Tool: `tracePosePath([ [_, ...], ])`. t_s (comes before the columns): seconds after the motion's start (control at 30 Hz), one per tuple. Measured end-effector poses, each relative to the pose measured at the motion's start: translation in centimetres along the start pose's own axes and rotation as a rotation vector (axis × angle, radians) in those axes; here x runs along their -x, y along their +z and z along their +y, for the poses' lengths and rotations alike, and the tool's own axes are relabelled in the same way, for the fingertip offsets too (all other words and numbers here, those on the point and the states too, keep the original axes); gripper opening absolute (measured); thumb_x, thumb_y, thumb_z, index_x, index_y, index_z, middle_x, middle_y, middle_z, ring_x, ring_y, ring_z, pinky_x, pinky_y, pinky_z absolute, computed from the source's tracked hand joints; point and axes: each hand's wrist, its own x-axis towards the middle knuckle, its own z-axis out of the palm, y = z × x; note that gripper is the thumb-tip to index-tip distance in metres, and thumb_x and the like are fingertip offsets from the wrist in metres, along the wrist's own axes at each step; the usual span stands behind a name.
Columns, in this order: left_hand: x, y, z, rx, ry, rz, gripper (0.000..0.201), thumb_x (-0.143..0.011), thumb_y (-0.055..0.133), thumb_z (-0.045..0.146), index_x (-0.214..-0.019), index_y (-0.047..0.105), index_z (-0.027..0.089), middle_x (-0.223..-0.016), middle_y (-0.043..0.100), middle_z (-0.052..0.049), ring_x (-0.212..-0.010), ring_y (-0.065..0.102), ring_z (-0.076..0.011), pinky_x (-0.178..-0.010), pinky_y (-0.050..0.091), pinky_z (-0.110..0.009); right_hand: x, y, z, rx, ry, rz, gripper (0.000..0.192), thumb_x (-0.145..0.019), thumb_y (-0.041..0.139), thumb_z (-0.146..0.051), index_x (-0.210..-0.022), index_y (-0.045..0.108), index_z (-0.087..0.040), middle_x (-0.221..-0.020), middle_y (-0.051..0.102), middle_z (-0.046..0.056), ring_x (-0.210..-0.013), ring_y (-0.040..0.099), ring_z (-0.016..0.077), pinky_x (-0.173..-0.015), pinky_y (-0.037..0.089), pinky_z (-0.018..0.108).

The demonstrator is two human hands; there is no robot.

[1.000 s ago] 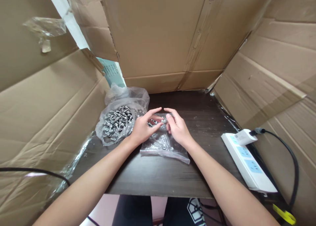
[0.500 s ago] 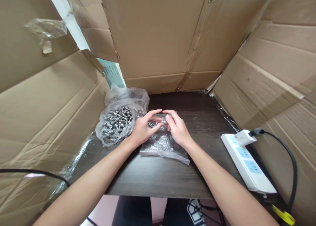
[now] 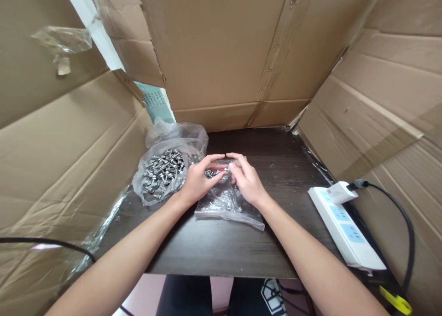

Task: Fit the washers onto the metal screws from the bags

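My left hand (image 3: 197, 181) and my right hand (image 3: 246, 180) meet fingertip to fingertip over the middle of a dark wooden table (image 3: 221, 247). Between the fingertips sits a small silver screw (image 3: 226, 170), pinched from both sides. Under the hands lies a flat clear plastic bag (image 3: 226, 204) with a few small metal parts inside. To the left an open crumpled plastic bag (image 3: 165, 171) holds a heap of several silver screws.
Cardboard sheets wall the table in on the left (image 3: 62, 150), back (image 3: 228, 53) and right (image 3: 376, 95). A white power strip (image 3: 345, 233) with a plugged-in charger and black cable (image 3: 410, 242) lies at the right edge. Another black cable (image 3: 44, 242) runs at lower left.
Both hands stay over the flat bag, with only small finger movements around the screw. The view has barely shifted.
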Motion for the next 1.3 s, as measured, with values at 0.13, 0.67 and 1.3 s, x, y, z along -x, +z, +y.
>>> tracePosePath([
  [0.13, -0.01, -0.01, 0.19, -0.002, 0.018, 0.016, 0.04, -0.09, 0.076, 0.025, -0.126, 0.062, 0.017, -0.103, 0.081, -0.006, -0.094, 0.08, -0.0193, -0.089, 0.064, -0.029, 0.02, 0.08, 0.2, -0.061, 0.029, 0.002, 0.041, -0.097, 0.052, -0.043, -0.132, 0.056, -0.021, -0.073, 0.061, -0.002, -0.058, 0.054, 0.0136, -0.058, 0.045, 0.029],
  [0.67, 0.24, 0.18, 0.2, -0.041, 0.097, 0.001, 0.039, -0.089, 0.077, 0.019, -0.125, 0.062, 0.018, -0.101, 0.082, -0.004, -0.09, 0.08, -0.0171, -0.082, 0.063, -0.021, 0.02, 0.26, 0.01, -0.051, 0.033, -0.012, 0.036, -0.099, 0.048, -0.047, -0.119, 0.06, -0.02, -0.066, 0.055, -0.003, -0.057, 0.051, 0.0131, -0.056, 0.042, 0.027],
  [1.3, 0.42, 0.35, -0.14, -0.128, 0.105, 0.032, 0.037, -0.089, 0.078, 0.022, -0.124, 0.065, 0.02, -0.098, 0.082, -0.001, -0.053, 0.066, -0.0064, -0.057, 0.054, -0.015, -0.08, 0.38, 0.16, -0.164, 0.048, -0.012, 0.034, -0.093, 0.052, -0.039, -0.122, 0.057, -0.022, -0.073, 0.057, -0.003, -0.056, 0.054, 0.0128, -0.052, 0.04, 0.027],
])
